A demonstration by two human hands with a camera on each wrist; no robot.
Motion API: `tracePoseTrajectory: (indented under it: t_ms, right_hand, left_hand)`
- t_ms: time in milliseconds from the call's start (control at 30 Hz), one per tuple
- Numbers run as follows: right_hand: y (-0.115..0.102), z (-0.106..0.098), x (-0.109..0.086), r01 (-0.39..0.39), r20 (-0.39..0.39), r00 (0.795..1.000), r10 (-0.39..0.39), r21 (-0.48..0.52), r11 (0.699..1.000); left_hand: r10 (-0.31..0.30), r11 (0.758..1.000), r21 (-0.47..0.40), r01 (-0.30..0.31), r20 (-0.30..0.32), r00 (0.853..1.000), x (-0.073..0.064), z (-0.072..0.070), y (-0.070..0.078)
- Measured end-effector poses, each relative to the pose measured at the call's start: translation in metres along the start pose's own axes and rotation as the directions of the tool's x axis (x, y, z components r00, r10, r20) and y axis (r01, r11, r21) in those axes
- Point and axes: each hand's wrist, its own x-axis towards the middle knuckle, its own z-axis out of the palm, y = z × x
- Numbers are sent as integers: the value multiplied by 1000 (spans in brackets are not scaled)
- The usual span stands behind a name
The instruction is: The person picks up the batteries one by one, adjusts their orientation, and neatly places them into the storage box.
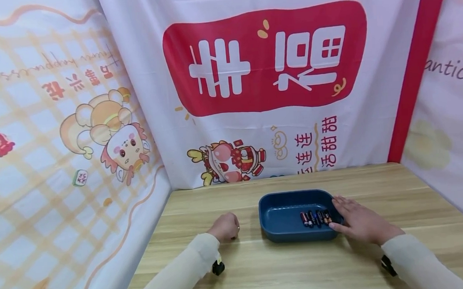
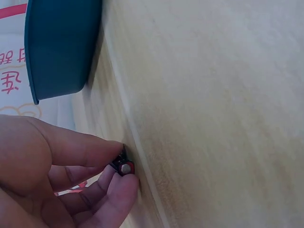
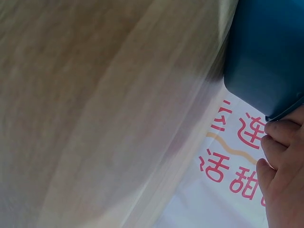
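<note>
A dark blue rectangular box (image 1: 285, 237) stands on the table. Several small batteries (image 1: 318, 218) lie side by side in its right part. To the left of the box, my left hand (image 1: 225, 226) is low over the table, apart from the box. In the left wrist view its thumb and fingers pinch a small battery (image 2: 126, 168), whose round silver end shows; the rest of it is hidden by the fingers. My right hand (image 1: 357, 221) holds the box's right end, thumb over the rim. The right wrist view shows its fingers (image 3: 280, 152) against the box rim.
The wood-grain table (image 1: 255, 275) ends at the back against a white printed cloth (image 1: 230, 127). Another printed cloth (image 1: 58, 172) runs along the left edge, and a third (image 1: 453, 126) hangs at the right. Each wrist wears a small black camera (image 1: 218, 267).
</note>
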Motion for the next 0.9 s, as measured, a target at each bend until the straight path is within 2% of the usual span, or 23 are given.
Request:
tracePoseTrajectory:
  t_ms: [133,233,300,400,533,600,833,900]
  right_hand:
    - [-3,0,0,12,-11,1000,-12,2,1000]
    - [-4,0,0,18,-11,1000,-18,3,1000]
    - [-4,-1,0,14,-3,1000,-14,-1,1000]
    - [-4,-3,0,-1,-5,1000,1,1,1000]
    - [-3,-5,-1,-2,-16,1000,2,1,1000]
    - [-3,-5,-1,3,-15,1000,-3,2,1000]
    - [-1,-5,-2,4,-21,1000,-5,-5,1000]
    - [-1,-4,-3,7,-19,1000,-7,-4,1000]
  left_hand:
    - [44,999,11,-45,12,999,2,-3,-4]
    - [70,998,-13,-69,41,997,4,-7,-7]
    - [74,995,-67,-69,64,995,7,-9,-7]
    - [52,980,-195,-32,98,994,11,-12,-9]
    - [30,936,-351,10,110,993,16,-12,-11]
    - [21,901,-433,31,115,993,18,-11,-12]
    - [54,812,-581,47,155,987,23,-15,-6]
    - [74,771,-635,52,170,983,24,-16,-4]
